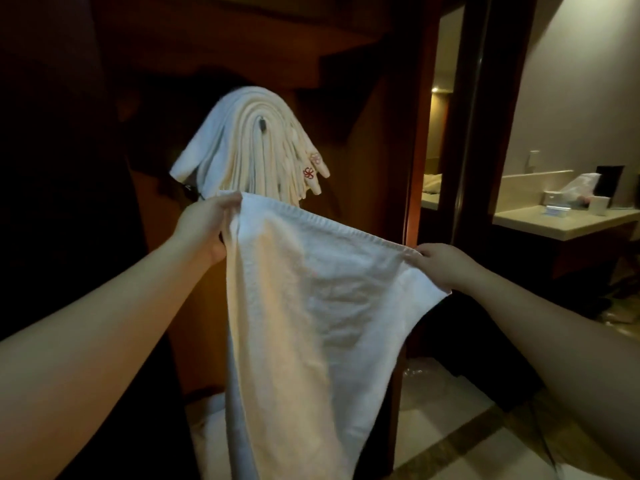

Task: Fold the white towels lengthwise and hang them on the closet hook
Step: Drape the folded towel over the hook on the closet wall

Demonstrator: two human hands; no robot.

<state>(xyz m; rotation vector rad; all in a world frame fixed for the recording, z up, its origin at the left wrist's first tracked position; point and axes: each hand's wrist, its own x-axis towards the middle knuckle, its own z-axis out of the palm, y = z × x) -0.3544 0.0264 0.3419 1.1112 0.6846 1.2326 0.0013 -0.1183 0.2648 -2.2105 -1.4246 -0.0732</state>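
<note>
1. Head view: the left hand (pixel 204 226) pinches the upper left corner of a white terry-cloth towel (pixel 311 317), fingers curled round its hemmed top edge.
2. The right hand (pixel 441 263) grips the upper right corner of the same towel, stretching the top edge taut between both hands while the cloth hangs down loosely.
3. Just behind the towel, a thick stack of folded white towels (pixel 252 143) drapes over a small dark closet hook (pixel 262 125) on the brown wooden closet panel (pixel 374 161).
4. Far right, a pale bathroom counter (pixel 561 221) carries a tissue box (pixel 557 202).
</note>
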